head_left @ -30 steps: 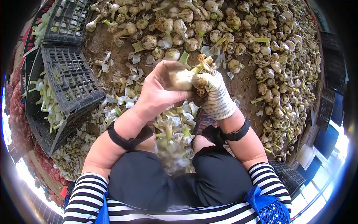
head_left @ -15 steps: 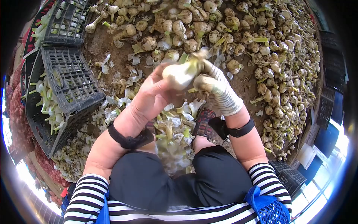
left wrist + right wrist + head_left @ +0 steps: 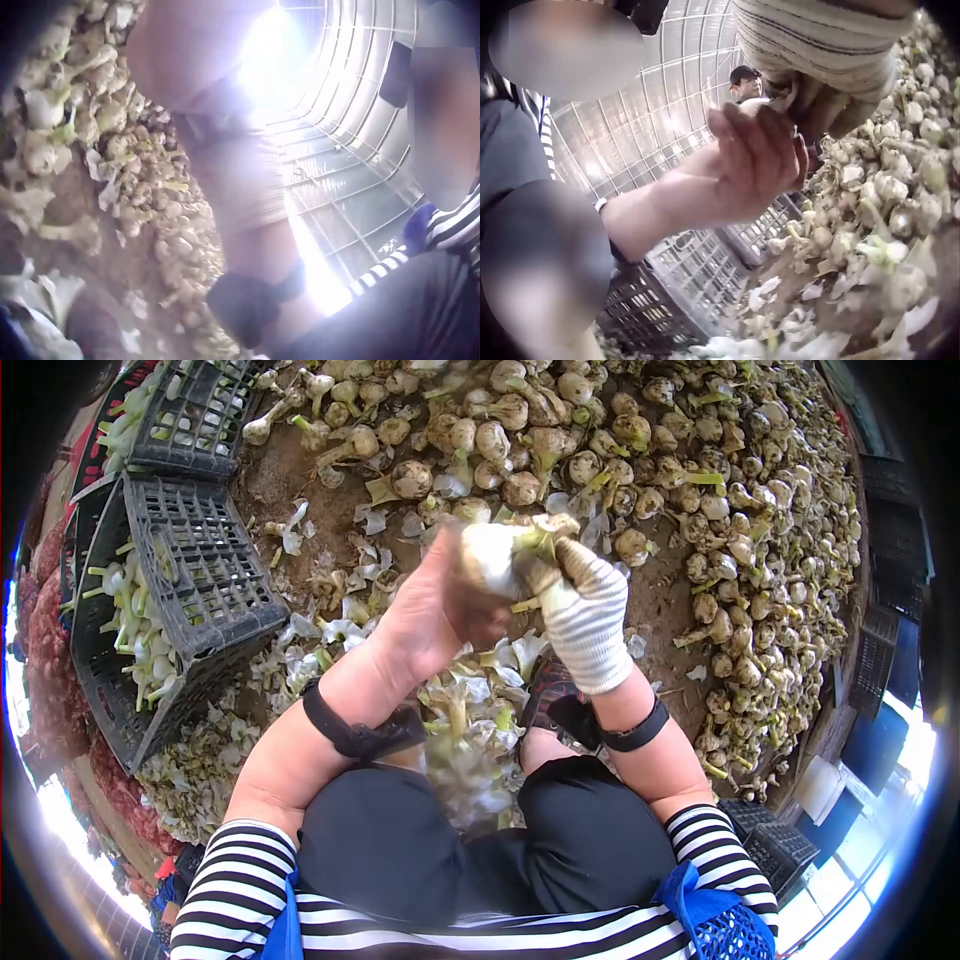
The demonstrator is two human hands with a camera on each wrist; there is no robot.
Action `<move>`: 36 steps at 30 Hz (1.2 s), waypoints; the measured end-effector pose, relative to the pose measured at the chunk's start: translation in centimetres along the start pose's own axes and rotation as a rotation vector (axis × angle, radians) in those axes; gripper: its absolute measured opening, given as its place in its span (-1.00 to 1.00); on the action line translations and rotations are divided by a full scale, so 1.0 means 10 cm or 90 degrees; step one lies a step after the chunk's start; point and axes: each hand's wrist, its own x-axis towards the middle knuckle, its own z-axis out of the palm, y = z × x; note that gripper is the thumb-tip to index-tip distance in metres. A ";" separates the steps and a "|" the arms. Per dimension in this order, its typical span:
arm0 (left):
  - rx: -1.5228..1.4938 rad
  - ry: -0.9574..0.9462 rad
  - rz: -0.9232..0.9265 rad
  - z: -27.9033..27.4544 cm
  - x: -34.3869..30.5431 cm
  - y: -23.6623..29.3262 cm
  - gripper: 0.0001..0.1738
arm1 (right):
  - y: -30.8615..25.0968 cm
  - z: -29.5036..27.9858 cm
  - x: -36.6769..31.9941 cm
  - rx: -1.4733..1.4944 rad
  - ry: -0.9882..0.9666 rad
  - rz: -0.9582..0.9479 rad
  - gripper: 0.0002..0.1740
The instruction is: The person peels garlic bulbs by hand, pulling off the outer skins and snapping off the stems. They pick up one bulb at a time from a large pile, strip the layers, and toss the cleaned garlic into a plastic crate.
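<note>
A white garlic bulb (image 3: 488,556) with its outer skin pulled toward the stem is between both hands, over the ground in the head view. My bare left hand (image 3: 425,605) holds the bulb's round side, its fingers blurred there. In the right wrist view the left hand (image 3: 754,154) shows its fingers curled against the bulb. My right hand (image 3: 585,610), in a striped, soiled glove, pinches the stem and loose brownish skin (image 3: 550,530). The left wrist view shows mostly forearm and glare, with the bulb hidden.
Unpeeled garlic (image 3: 760,580) lies heaped ahead and to the right. Black plastic crates (image 3: 195,555) on the left hold white trimmed bulbs (image 3: 135,625). Peeled skins (image 3: 460,710) litter the ground between the legs. Another person (image 3: 746,82) appears behind in the right wrist view.
The bulb has turned between the hands and more of its white surface shows. The gloved right hand has shifted from the bulb's side onto the stem and loose skin.
</note>
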 end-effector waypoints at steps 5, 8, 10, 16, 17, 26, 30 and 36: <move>0.255 0.144 0.379 -0.03 0.05 -0.09 -0.59 | -0.02 -0.08 0.05 -0.220 -0.006 -0.101 -0.80; 0.241 0.096 0.352 -0.09 0.00 -0.02 -0.63 | -0.04 -0.11 0.05 -0.068 -0.048 0.017 -0.82; 0.222 0.048 0.313 -0.12 0.01 0.03 -0.69 | -0.03 -0.19 0.08 0.200 -0.080 0.205 -0.84; 0.730 0.116 0.553 0.06 0.00 -0.10 -0.37 | -0.17 -0.06 0.05 0.086 -0.063 0.144 -0.81; 0.876 0.154 0.633 0.05 0.00 -0.06 -0.34 | -0.10 -0.06 0.05 0.083 -0.062 0.097 -0.80; 0.206 -0.173 0.167 -0.17 -0.02 0.20 -0.46 | -0.26 -0.32 0.07 0.335 -0.249 0.296 -0.72; 0.261 -0.215 0.108 -0.27 0.03 0.18 -0.49 | -0.27 -0.34 0.09 0.237 -0.316 0.274 -0.70; 1.045 0.076 0.593 -0.09 0.04 0.13 -0.79 | -0.05 -0.20 0.09 -0.402 -0.216 -0.191 -0.82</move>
